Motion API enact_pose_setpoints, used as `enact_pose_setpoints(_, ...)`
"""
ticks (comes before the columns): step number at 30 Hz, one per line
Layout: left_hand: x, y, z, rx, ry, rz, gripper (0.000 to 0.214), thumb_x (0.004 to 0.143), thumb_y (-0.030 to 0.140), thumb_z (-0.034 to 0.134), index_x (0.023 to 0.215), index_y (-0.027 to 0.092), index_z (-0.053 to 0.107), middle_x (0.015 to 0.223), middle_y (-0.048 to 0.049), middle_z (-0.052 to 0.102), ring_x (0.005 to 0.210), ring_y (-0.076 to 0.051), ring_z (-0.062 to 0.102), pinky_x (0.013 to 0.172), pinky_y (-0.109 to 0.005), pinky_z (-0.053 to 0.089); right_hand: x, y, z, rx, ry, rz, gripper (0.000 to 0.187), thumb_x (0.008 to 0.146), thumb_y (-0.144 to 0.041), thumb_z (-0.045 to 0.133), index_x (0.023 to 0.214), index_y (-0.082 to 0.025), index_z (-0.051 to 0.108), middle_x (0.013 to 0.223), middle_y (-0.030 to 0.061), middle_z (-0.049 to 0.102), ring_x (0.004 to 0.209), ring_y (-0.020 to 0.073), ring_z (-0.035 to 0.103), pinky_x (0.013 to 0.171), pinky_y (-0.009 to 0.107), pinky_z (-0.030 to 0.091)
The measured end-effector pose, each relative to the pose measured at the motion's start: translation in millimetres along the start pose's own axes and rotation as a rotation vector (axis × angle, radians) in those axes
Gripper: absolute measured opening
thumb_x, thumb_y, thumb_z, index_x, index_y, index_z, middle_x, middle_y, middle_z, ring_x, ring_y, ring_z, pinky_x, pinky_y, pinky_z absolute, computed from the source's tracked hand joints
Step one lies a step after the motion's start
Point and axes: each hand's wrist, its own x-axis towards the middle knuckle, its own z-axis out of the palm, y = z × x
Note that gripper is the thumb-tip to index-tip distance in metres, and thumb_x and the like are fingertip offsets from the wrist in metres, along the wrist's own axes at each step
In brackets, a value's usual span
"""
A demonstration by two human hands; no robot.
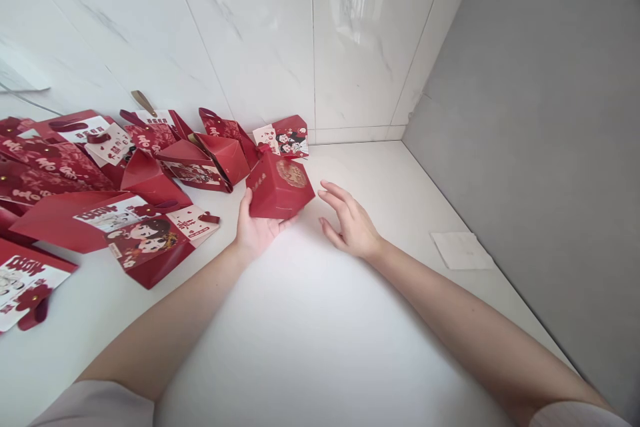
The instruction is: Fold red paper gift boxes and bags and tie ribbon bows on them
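Note:
A red gift box (273, 190) with a gold emblem on its face rests in my left hand (257, 232). The thumb lies along its left side and the other fingers go under it, partly hidden. Just right of the box, my right hand (350, 221) hovers with its fingers apart and nothing in them. Behind the held box stands another red box (293, 133) printed with a cartoon couple, close to the wall. To the left lies a red box (150, 247) showing two cartoon faces, with a ribbon at its end.
Many more red gift boxes (55, 160) with ribbon handles crowd the left side of the white table (320, 333). A folded white paper (461, 250) lies near the right edge. Marbled tiles (260, 27) rise behind, and a grey surface (540, 147) borders the right.

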Motion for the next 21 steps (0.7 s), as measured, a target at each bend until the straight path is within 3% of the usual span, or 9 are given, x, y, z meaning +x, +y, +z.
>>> enact_pose_setpoints(3,2,5,-4.0,-0.066,-0.008,-0.054,0.078,0.084,0.071,0.037,0.139,0.017,0.046,0.141,-0.0162,0.050,0.123,-0.034,0.054,0.099,-0.046,0.047,-4,6,3,0.004,-0.104,0.158,0.029,0.092,-0.020,0.046,0.120,-0.022,0.051,0.114,0.0105,0.063,0.097,0.0215,0.064,0.083,0.036,0.052)
enact_pose_setpoints(6,3,5,-9.0,-0.107,-0.014,-0.071,0.081,0.083,0.071,0.036,0.138,0.013,0.046,0.137,-0.0187,0.054,0.121,-0.034,0.056,0.097,-0.045,0.049,-6,13,6,0.017,-0.268,0.316,0.017,0.091,-0.017,0.045,0.100,-0.021,0.060,0.084,0.0030,0.067,0.067,0.0156,0.061,0.065,0.029,0.048)
enact_pose_setpoints(11,4,4,-12.1,-0.133,-0.029,-0.081,0.082,0.081,0.072,0.036,0.134,0.010,0.050,0.131,-0.0202,0.057,0.122,-0.035,0.055,0.095,-0.044,0.050,-7,19,7,0.067,-0.318,0.408,0.017,0.090,-0.017,0.047,0.097,-0.021,0.063,0.081,0.0011,0.067,0.067,0.0138,0.058,0.066,0.026,0.043)
enact_pose_setpoints(21,3,4,-6.6,-0.085,0.011,-0.068,0.078,0.084,0.071,0.036,0.137,0.014,0.047,0.135,-0.0187,0.055,0.115,-0.034,0.059,0.093,-0.046,0.051,-4,18,5,0.107,-0.334,0.382,0.017,0.089,-0.015,0.048,0.094,-0.020,0.064,0.088,0.0029,0.068,0.069,0.0135,0.058,0.067,0.025,0.043)
